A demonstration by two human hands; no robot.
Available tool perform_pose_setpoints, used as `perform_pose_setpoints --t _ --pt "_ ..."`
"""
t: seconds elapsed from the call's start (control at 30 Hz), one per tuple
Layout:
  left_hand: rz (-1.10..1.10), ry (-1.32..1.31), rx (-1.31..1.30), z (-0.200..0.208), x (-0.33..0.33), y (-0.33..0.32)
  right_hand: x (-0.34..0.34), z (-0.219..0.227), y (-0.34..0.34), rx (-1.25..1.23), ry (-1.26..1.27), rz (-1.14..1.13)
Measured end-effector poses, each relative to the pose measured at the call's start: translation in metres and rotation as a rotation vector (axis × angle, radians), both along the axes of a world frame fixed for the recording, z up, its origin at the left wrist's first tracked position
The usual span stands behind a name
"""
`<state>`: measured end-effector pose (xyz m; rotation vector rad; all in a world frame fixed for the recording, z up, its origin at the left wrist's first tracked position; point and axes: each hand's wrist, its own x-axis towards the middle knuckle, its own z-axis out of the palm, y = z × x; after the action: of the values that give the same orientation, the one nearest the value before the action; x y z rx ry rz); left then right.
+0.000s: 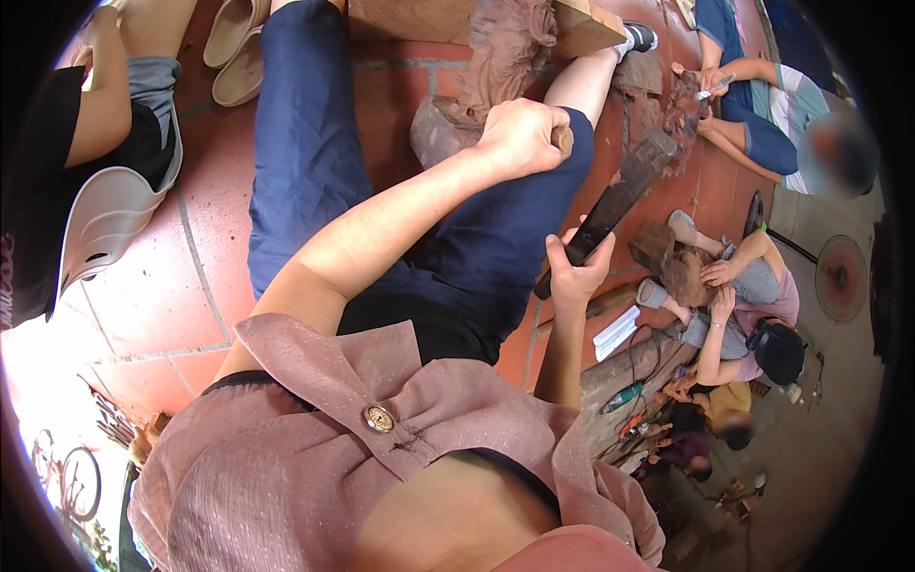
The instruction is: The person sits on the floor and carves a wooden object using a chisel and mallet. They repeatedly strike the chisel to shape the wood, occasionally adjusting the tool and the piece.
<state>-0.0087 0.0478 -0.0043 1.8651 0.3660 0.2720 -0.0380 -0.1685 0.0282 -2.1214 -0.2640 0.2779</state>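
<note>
My left hand [522, 138] is closed round what looks like a carving chisel; only the round butt of its wooden handle [564, 143] shows, and the blade is hidden. It is held over my right knee, beside a brown wood carving [510, 57] with deeply cut folds. A rough, darker part of the wood [443, 133] bulges out below the carving, between my legs. My right hand [581, 272] grips a dark, worn wooden mallet [620, 195] near its lower end. The mallet's thick head tilts up and to the right, apart from the chisel handle.
A pale wooden block [586, 29] stands behind the carving. Co-workers sit close on the right, one with hands on another carving [681, 272]. White paper [616, 332] lies on the red tiles [219, 238]. On the left are a grey plastic chair [114, 214] and beige clogs [238, 67].
</note>
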Motion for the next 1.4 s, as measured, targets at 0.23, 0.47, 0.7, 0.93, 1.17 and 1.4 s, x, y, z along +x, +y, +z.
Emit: perform_pose_setpoints --t 0.23,0.47,0.7,0.93,1.17,1.4 --pt "0.000 -0.105 -0.051 -0.007 -0.005 0.007 0.009 0.016 0.010 -0.270 -0.153 0.124" --pt "0.021 -0.161 -0.027 -0.003 -0.010 0.000 0.003 0.029 0.017 0.036 -0.062 0.074" --pt "0.068 -0.099 -0.056 -0.001 -0.004 0.003 0.004 0.028 0.011 0.109 -0.061 0.091" --pt "0.130 -0.185 0.022 -0.008 -0.002 -0.001 0.014 0.015 0.010 -0.312 -0.111 0.095" --pt "0.062 -0.099 -0.023 -0.003 -0.004 0.002 0.010 0.009 0.011 -0.125 -0.120 0.076" --pt "-0.008 -0.090 -0.057 0.000 -0.009 0.003 0.010 0.021 0.015 -0.116 -0.121 0.072"
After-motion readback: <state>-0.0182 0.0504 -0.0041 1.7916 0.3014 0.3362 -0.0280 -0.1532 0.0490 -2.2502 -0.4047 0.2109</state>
